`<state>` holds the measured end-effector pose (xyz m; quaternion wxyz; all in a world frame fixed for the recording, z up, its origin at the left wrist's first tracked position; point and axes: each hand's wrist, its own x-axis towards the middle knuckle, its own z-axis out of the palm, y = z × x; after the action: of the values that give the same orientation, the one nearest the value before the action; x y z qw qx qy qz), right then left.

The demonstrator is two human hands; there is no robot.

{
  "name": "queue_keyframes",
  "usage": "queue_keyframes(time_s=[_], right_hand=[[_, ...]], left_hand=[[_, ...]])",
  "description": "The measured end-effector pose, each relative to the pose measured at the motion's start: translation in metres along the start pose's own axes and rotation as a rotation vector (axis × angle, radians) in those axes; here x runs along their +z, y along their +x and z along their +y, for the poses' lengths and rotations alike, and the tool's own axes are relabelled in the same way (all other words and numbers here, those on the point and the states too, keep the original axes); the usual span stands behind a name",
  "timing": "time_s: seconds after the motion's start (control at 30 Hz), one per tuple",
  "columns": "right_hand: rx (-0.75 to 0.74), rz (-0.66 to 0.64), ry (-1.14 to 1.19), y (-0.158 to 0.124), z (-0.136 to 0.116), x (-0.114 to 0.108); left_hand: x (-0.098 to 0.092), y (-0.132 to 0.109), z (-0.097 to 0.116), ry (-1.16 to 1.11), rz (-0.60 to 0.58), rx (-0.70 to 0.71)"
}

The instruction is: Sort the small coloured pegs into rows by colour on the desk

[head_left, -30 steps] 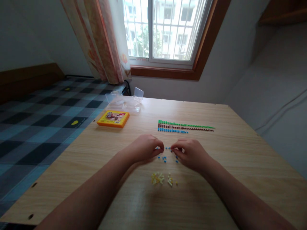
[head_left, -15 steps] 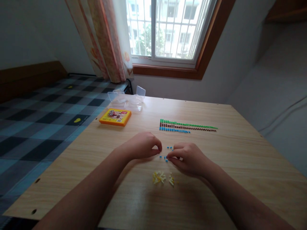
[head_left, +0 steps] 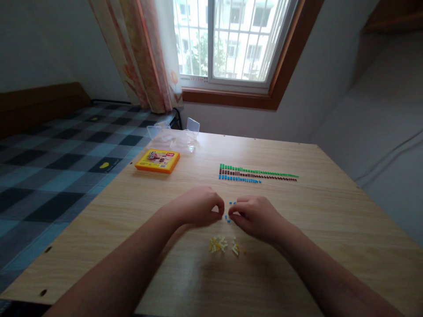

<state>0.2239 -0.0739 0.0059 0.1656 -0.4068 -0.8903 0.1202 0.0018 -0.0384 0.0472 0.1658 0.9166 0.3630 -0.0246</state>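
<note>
Barred window [head_left: 228, 39], wood frame, daylight. Floral curtain [head_left: 145, 53] at left. Grey walls [head_left: 330, 79]. Bed [head_left: 49, 163] with blue-black checked cover beside light wooden surface [head_left: 330, 211].

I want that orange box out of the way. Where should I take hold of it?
Probably by its two long edges, pinched across the short width from above: the orange box lies flat on the table, so only its thin sides offer a hold.

Loose bricks [head_left: 228, 217] lie between left hand [head_left: 198, 206] and right hand [head_left: 257, 215], rows [head_left: 257, 174] behind.
</note>
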Motion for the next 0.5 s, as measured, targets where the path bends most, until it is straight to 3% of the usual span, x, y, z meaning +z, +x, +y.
queue_keyframes(time_s=[0.33, 0.5], right_hand=[[0.055, 0.009, 0.003, 0.002, 0.001, -0.002], [0.049, 0.099, -0.013, -0.003, 0.011, -0.013]], left_hand=[[0.006, 0.002, -0.002, -0.018, 0.014, 0.007], [0.006, 0.004, 0.002, -0.013, 0.019, 0.013]])
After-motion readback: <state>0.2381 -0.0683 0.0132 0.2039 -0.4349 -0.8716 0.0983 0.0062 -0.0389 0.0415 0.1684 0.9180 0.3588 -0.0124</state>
